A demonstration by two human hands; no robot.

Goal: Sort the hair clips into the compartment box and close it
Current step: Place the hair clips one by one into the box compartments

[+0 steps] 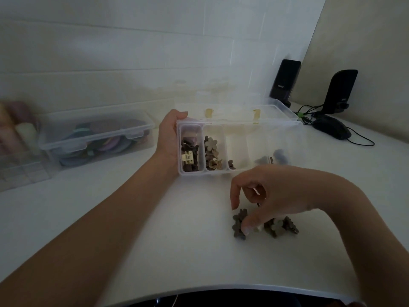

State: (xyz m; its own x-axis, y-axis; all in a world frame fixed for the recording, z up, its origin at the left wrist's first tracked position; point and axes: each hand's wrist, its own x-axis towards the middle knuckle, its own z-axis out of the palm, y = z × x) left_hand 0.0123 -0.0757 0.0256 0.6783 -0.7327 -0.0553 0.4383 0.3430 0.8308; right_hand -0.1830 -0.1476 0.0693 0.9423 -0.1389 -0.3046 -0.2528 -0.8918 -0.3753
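So the clear compartment box (pixel 239 147) sits open mid-desk, lid (pixel 265 111) flipped back behind it. Leftmost slot has dark brown clips plus a cream one, the next slot has tan flower-shaped clips, the third has a single brown one at its near end, and the far right part holds a couple of greyish clips, kinda blurry. Left hand (pixel 169 138) is wrapped around the box's left wall, fingers curled over the far corner. Right hand (pixel 265 196) is just in front of the box, thumb and forefinger closing on a dark flower clip (pixel 239 222) at the left end of the loose clip pile (pixel 276 227); can't tell if it's off the desk.

Left of the box there's a latched tub (pixel 97 136) with colourful bands inside. Right of it, a mouse (pixel 332 129) and two speakers (pixel 285 78). Plenty of bare white desk (pixel 155 240) in front of the box, down to the curved near edge.
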